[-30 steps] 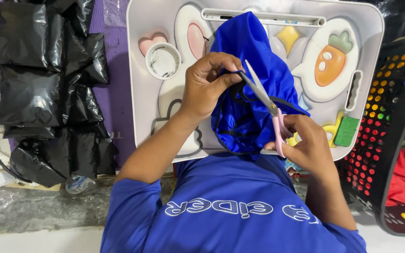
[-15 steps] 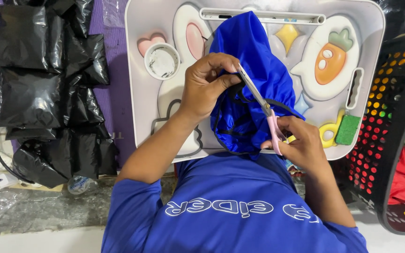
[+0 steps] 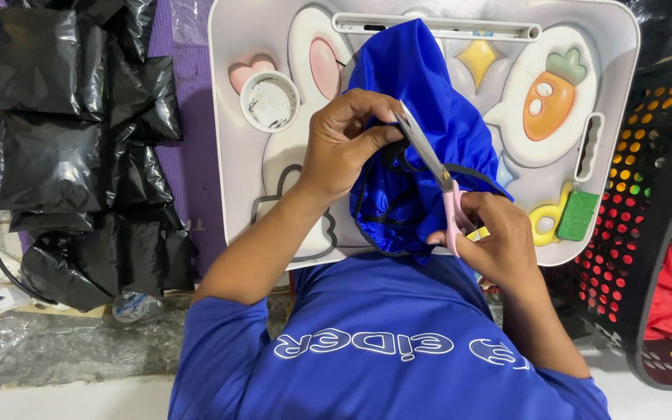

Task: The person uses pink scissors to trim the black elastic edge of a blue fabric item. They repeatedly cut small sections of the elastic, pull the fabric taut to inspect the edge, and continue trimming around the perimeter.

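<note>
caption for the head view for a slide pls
Left hand pinches blue fabric while right hand holds pink-handled scissors over a white lap tray.

Blue garment (image 3: 421, 117) on cartoon-printed white tray (image 3: 616, 47)

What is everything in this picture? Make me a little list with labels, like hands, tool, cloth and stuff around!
left hand: pinching the blue cloth next to the blades
right hand: gripping the pink handles of the scissors
scissors: blades point up and left, against the cloth
blue cloth: bunched up, with black trim, lying on the tray
tray: white, with bunny and carrot pictures
left side: pile of black plastic bags
right side: black basket with holes
</note>
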